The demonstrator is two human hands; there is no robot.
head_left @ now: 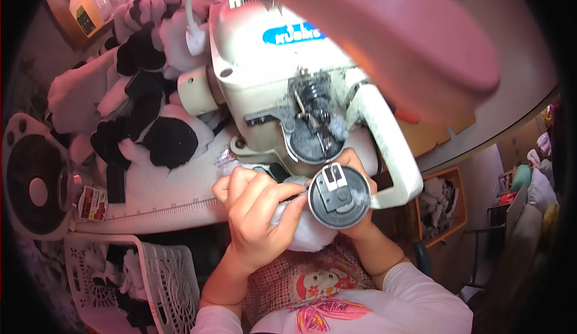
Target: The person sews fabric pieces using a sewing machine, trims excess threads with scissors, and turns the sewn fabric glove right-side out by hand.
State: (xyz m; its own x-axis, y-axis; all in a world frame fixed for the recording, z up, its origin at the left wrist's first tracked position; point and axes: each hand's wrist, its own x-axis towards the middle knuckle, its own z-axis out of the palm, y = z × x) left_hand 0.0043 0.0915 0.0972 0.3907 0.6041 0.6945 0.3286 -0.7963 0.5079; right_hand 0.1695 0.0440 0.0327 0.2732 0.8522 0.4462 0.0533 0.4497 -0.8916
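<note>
Below the head of a white sewing machine (252, 69), my left hand (258, 214) pinches the edge of a fluffy white plush piece (309, 235) between thumb and fingers. My right hand (360, 229) is behind the machine's round disc (339, 197), its fingers partly hidden, against the right side of the same piece. The two discs of the machine stand close together, the upper one (315, 145) covered in lint. Part of the plush piece is hidden behind the front disc. A dark bit of fabric (273, 170) shows just above my left hand.
Black and white plush pieces (171, 142) are heaped on the table at the left. A white basket (174, 274) with fabric stands lower left, an orange crate (454, 205) at right. A pink blurred shape (415, 39) crosses the upper right. A ruler strip (174, 206) lines the table edge.
</note>
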